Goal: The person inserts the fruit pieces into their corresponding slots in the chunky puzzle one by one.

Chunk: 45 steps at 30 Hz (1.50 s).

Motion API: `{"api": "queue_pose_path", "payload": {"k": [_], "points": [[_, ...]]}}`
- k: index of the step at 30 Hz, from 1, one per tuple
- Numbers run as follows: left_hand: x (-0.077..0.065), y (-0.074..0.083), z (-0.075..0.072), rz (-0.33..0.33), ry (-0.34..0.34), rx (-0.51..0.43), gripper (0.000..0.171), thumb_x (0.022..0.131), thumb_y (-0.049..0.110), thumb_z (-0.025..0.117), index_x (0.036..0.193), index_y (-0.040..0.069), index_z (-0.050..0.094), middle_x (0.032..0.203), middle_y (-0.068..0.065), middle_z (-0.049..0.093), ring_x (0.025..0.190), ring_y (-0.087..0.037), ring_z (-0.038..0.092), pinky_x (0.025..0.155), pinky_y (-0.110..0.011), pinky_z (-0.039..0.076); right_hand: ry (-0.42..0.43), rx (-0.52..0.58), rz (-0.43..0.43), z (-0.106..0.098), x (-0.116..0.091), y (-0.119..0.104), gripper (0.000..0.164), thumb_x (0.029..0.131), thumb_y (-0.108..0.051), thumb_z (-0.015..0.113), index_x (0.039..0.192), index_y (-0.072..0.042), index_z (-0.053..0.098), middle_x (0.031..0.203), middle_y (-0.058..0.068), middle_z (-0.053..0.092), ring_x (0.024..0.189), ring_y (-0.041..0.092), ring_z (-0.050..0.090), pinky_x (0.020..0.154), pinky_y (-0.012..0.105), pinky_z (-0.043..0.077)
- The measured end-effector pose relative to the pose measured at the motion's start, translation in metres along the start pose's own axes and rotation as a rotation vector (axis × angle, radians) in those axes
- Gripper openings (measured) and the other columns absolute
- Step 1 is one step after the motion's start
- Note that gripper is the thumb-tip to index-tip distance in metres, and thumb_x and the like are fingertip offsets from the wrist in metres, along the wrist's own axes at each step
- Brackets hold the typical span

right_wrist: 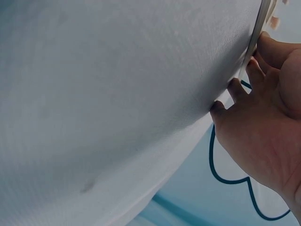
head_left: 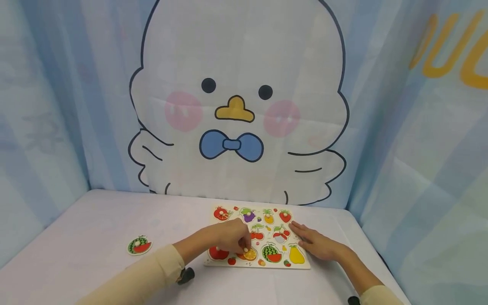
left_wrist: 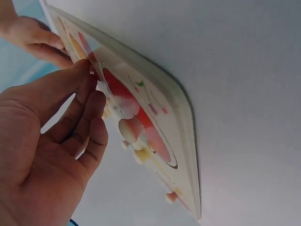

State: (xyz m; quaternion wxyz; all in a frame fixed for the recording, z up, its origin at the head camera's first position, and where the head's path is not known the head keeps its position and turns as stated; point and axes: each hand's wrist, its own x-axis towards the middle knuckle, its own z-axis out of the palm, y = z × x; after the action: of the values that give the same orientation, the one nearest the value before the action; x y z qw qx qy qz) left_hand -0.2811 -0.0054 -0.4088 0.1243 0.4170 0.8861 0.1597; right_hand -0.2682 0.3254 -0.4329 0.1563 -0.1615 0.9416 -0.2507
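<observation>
On the table lies a wooden fruit puzzle board (head_left: 259, 264) with knobbed fruit pieces in it. My left hand (head_left: 230, 236) reaches over its lower half and pinches the knob of the orange piece (head_left: 250, 254), which lies at the board. In the left wrist view the thumb and fingertips of the left hand (left_wrist: 51, 117) meet beside the red apple piece (left_wrist: 155, 136), hiding what they pinch. My right hand (head_left: 320, 242) rests at the board's right edge, fingers extended. The right wrist view shows this right hand (right_wrist: 263, 108) with its thumb against the board's edge and fingertips on the table.
A loose watermelon piece (head_left: 139, 245) lies on the white tablecloth (head_left: 103, 220) left of the board. A watermelon picture (head_left: 272, 253) and a yellow pear (head_left: 296, 255) are at the board's lower right. A cloth backdrop (head_left: 236, 178) with a cartoon bird stands behind the table.
</observation>
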Motion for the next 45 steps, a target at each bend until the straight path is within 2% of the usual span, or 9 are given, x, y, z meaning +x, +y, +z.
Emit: {"api": "queue_pose_path", "payload": {"k": [8, 12, 15, 18, 21, 30, 37, 40, 45], "points": [[-0.009, 0.007, -0.001, -0.009, 0.028, 0.059, 0.022, 0.09, 0.012, 0.082, 0.11, 0.022, 0.082, 0.093, 0.015, 0.072, 0.079, 0.0, 0.057, 0.077, -0.014, 0.051, 0.007, 0.005, 0.001, -0.002, 0.0, 0.002, 0.065, 0.106, -0.025, 0.057, 0.165, -0.016, 0.03, 0.173, 0.015, 0.019, 0.158, 0.049, 0.013, 0.122, 0.072, 0.014], [-0.016, 0.005, -0.001, 0.004, 0.036, 0.045, 0.027, 0.09, 0.011, 0.082, 0.116, 0.021, 0.081, 0.102, 0.013, 0.076, 0.081, -0.002, 0.057, 0.076, -0.014, 0.05, 0.009, 0.014, 0.002, -0.001, 0.0, 0.002, 0.065, 0.106, -0.025, 0.057, 0.164, -0.016, 0.031, 0.173, 0.015, 0.019, 0.158, 0.049, 0.013, 0.122, 0.072, 0.014], [-0.021, 0.003, -0.001, -0.002, 0.041, -0.013, 0.031, 0.089, 0.009, 0.082, 0.119, 0.021, 0.08, 0.106, 0.013, 0.077, 0.078, -0.003, 0.055, 0.071, -0.014, 0.049, 0.01, 0.012, 0.009, -0.001, -0.001, 0.001, 0.064, 0.106, -0.024, 0.057, 0.164, -0.016, 0.031, 0.174, 0.015, 0.019, 0.158, 0.048, 0.013, 0.122, 0.072, 0.014], [-0.026, -0.001, -0.001, -0.013, 0.045, -0.083, 0.032, 0.089, 0.009, 0.081, 0.119, 0.022, 0.08, 0.102, 0.013, 0.076, 0.073, -0.002, 0.053, 0.066, -0.016, 0.048, 0.01, 0.004, 0.008, -0.001, -0.001, 0.0, 0.064, 0.106, -0.024, 0.057, 0.164, -0.016, 0.031, 0.174, 0.014, 0.019, 0.158, 0.048, 0.013, 0.123, 0.071, 0.014], [-0.033, -0.006, -0.002, -0.013, 0.045, -0.129, 0.03, 0.09, 0.01, 0.08, 0.117, 0.023, 0.081, 0.096, 0.014, 0.074, 0.073, -0.002, 0.053, 0.066, -0.017, 0.049, 0.012, 0.001, 0.0, -0.002, -0.001, -0.001, 0.064, 0.106, -0.024, 0.057, 0.164, -0.016, 0.031, 0.174, 0.015, 0.019, 0.158, 0.048, 0.013, 0.122, 0.071, 0.014], [-0.055, -0.014, -0.002, 0.011, 0.027, -0.147, 0.025, 0.094, 0.015, 0.076, 0.114, 0.029, 0.081, 0.112, 0.018, 0.074, 0.095, -0.001, 0.06, 0.083, -0.018, 0.051, 0.003, 0.013, 0.0, 0.001, -0.002, -0.002, 0.064, 0.106, -0.024, 0.057, 0.164, -0.016, 0.031, 0.173, 0.015, 0.019, 0.158, 0.049, 0.013, 0.122, 0.072, 0.014], [-0.075, -0.021, -0.009, 0.025, 0.061, -0.218, 0.02, 0.093, 0.013, 0.078, 0.11, 0.023, 0.082, 0.099, 0.015, 0.075, 0.087, 0.001, 0.061, 0.082, -0.018, 0.055, 0.002, 0.009, -0.002, 0.0, -0.002, -0.005, 0.064, 0.106, -0.024, 0.057, 0.164, -0.015, 0.031, 0.173, 0.016, 0.019, 0.158, 0.049, 0.013, 0.122, 0.072, 0.014], [-0.085, -0.028, -0.015, 0.031, 0.076, -0.213, 0.018, 0.092, 0.013, 0.079, 0.107, 0.023, 0.082, 0.099, 0.016, 0.075, 0.086, 0.002, 0.06, 0.081, -0.02, 0.054, 0.0, 0.012, 0.0, -0.001, -0.003, -0.007, 0.064, 0.106, -0.024, 0.057, 0.164, -0.014, 0.031, 0.173, 0.016, 0.019, 0.158, 0.049, 0.013, 0.122, 0.073, 0.014], [-0.102, -0.039, -0.022, 0.001, 0.092, -0.25, 0.017, 0.092, 0.014, 0.079, 0.107, 0.022, 0.082, 0.099, 0.016, 0.076, 0.084, 0.0, 0.06, 0.08, -0.022, 0.054, -0.003, 0.013, 0.004, -0.001, -0.004, -0.008, 0.064, 0.106, -0.025, 0.057, 0.164, -0.015, 0.031, 0.173, 0.016, 0.019, 0.158, 0.05, 0.013, 0.121, 0.074, 0.014]]}}
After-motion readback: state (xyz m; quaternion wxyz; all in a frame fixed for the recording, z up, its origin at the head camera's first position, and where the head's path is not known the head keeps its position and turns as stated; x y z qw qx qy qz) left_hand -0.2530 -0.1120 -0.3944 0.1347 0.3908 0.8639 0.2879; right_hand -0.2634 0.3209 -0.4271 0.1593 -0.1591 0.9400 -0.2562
